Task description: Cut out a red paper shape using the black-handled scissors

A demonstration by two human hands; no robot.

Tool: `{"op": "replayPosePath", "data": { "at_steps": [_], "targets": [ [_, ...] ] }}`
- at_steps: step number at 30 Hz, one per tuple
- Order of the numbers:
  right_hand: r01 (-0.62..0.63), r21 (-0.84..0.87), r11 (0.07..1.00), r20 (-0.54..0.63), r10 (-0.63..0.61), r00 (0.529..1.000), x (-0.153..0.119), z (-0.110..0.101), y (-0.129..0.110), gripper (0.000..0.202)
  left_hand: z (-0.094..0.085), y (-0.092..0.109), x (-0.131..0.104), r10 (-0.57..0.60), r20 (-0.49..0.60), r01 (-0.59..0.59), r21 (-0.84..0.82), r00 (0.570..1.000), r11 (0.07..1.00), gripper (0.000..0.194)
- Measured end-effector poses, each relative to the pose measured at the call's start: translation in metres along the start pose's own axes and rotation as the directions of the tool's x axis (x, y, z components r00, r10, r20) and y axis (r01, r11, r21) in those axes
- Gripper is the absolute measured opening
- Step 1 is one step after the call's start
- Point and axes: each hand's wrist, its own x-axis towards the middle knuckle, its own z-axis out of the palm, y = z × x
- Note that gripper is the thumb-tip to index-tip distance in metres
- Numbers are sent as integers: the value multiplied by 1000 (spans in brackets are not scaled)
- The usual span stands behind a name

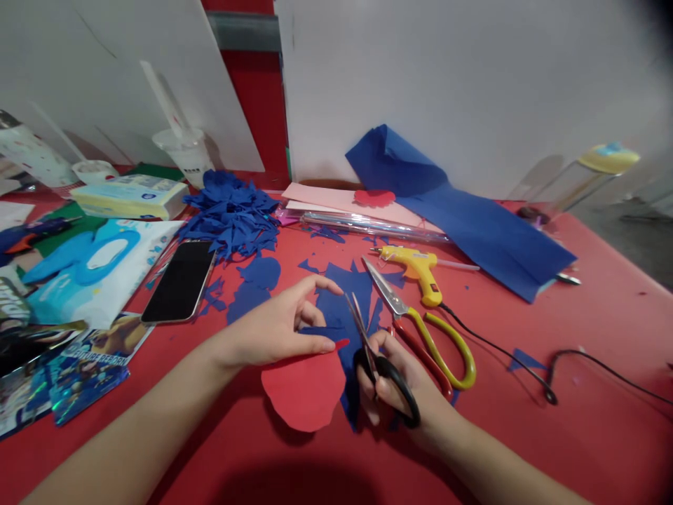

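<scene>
My left hand [294, 322] pinches a red paper piece [305, 393] with a scalloped lower edge between thumb and fingers; a bit of blue shows at its fingers. Black-handled scissors [389, 386] are in my right hand [392, 375], its fingers through the loops. Their blades point up and away, slightly parted, just right of the left fingertips and apart from the red piece's rounded edge. Cut blue paper [334, 298] lies on the table beneath both hands.
Right of the hands lie yellow-and-red-handled scissors [420, 330] and a yellow glue gun [415, 266] with a black cord. A phone [181, 280] lies left, near piled blue scraps [228, 214]. Blue sheet [463, 210], pink paper [320, 196] and a cup [186, 151] stand farther back.
</scene>
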Motion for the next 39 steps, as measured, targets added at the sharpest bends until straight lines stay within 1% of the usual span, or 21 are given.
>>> {"op": "replayPosePath", "data": {
  "at_steps": [2,4,7,11,16,18,19,21,23,26,28,30,32,33,34,36,39],
  "targets": [
    [29,-47,998,-106,-34,994,0,1,-3,45,10,1,1,16,-61,-15,17,998,1000,50],
    [45,-92,995,-205,-63,977,1,1,-6,45,20,2,1,13,-109,-8,43,994,999,52],
    [51,-134,990,-288,-89,953,0,2,-8,47,34,2,1,42,-104,-37,50,994,998,56],
    [24,-129,991,-300,-62,952,1,1,-7,50,45,3,-1,107,-142,-89,128,984,988,55],
    [13,-168,986,-303,-64,951,2,-1,-4,46,54,4,-5,208,-223,-141,281,952,949,47],
    [30,-189,982,-305,-88,948,2,-1,-4,44,56,4,-5,227,-241,-154,288,944,945,43],
    [44,-200,979,-313,-107,944,2,-1,-4,44,57,3,-5,219,-252,-148,273,943,950,42],
    [70,-222,973,-347,-146,927,2,0,-6,44,58,2,-2,160,-290,-104,199,944,974,41],
    [77,-242,967,-400,-172,900,2,1,-8,43,57,-1,1,61,-332,-40,70,941,997,45],
    [88,-277,957,-483,-218,848,3,-2,-10,43,57,-7,6,-99,-326,54,-145,940,988,50],
    [119,-304,945,-518,-269,812,4,-5,-11,43,59,-10,9,-197,-286,103,-312,938,944,50],
    [149,-318,936,-533,-306,789,4,-8,-11,41,64,-13,11,-258,-199,122,-517,946,847,46],
    [161,-333,929,-545,-329,771,5,-9,-11,39,70,-16,12,-260,-64,156,-653,964,741,37],
    [164,-343,925,-554,-340,760,5,-8,-12,39,73,-17,12,-243,-5,175,-681,970,711,32],
    [164,-354,921,-561,-349,750,5,-7,-12,38,76,-18,12,-224,38,188,-688,974,701,28],
    [167,-369,914,-573,-365,734,4,-5,-14,37,80,-20,12,-188,65,182,-677,980,713,27],
    [170,-359,918,-573,-360,737,4,-3,-14,35,84,-21,11,-170,24,146,-642,985,753,28]
  ]
}}
